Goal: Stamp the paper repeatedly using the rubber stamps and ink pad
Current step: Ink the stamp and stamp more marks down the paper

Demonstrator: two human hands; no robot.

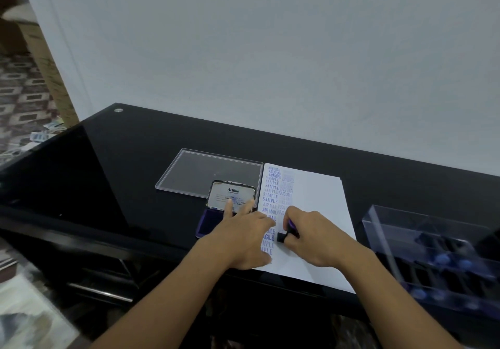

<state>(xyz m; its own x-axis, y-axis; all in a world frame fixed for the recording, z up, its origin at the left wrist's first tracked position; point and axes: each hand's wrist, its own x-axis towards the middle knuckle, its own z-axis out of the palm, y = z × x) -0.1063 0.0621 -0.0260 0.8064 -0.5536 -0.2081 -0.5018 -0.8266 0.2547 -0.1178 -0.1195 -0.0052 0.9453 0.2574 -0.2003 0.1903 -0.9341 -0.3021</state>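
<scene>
Dim, flat indoor light, no hard shadows. The paper is the brightest spot, and the glossy black table shows soft reflections. Wide-angle warps the edges, and the clear box on the right is blurry.

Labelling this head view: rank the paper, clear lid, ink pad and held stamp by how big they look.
Largest to smallest:
paper
clear lid, though it lies farther away
ink pad, partly under the left hand
stamp, mostly covered by the right hand

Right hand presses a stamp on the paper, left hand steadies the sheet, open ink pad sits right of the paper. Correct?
Not quite: the head view shows the open ink pad left of the paper, not right. The right hand does press a stamp on it, and the left hand steadies the sheet.
</scene>
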